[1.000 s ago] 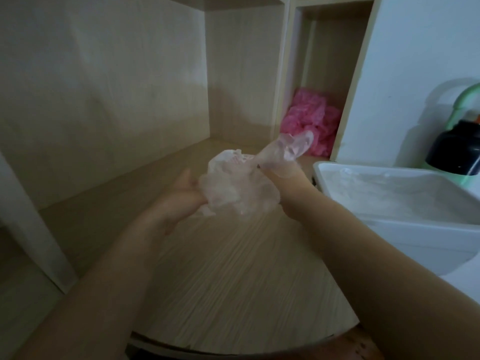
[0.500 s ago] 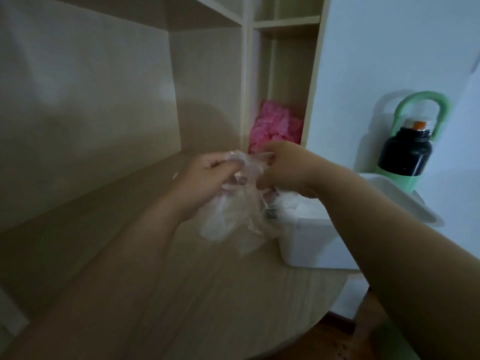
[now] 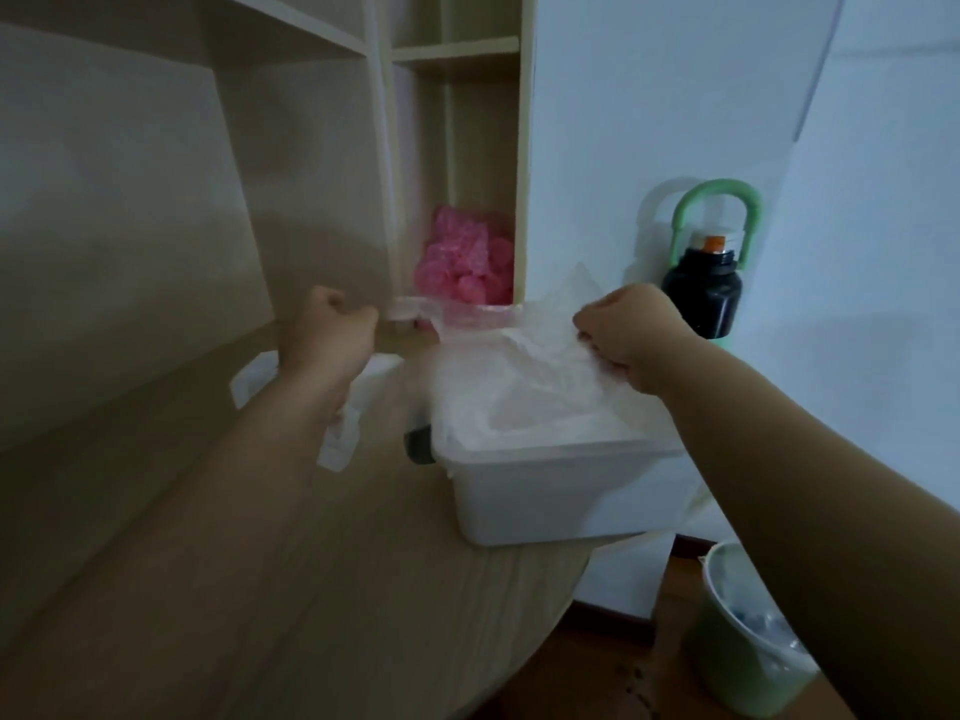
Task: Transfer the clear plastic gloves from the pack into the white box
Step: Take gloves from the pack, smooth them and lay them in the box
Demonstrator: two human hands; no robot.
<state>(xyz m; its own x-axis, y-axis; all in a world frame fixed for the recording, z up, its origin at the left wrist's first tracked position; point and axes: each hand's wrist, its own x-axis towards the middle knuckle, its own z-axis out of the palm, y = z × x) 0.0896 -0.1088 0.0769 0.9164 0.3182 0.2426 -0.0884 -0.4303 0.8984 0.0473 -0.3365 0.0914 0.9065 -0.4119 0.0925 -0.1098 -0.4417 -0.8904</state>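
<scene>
A white box (image 3: 545, 491) stands on the wooden desk at the right, with clear plastic gloves lying inside it. My right hand (image 3: 631, 335) hovers over the box's far right corner and pinches a clear plastic glove (image 3: 535, 356) that spreads across the box's opening. My left hand (image 3: 332, 330) is left of the box, fingers curled round the clear plastic pack (image 3: 343, 428), which hangs below my wrist. A strip of clear plastic (image 3: 415, 309) stretches from the left hand toward the box.
A pink crumpled bag (image 3: 465, 262) fills the narrow shelf cubby behind the box. A black bottle with a green handle (image 3: 704, 288) stands behind the box at the wall. A green bin (image 3: 748, 631) stands on the floor at the right. The rounded desk edge (image 3: 519, 662) curves near it.
The hands have pulled apart: the right has drawn a glove out over the white box, the left has stayed left with the pack. The camera has turned right and lower.
</scene>
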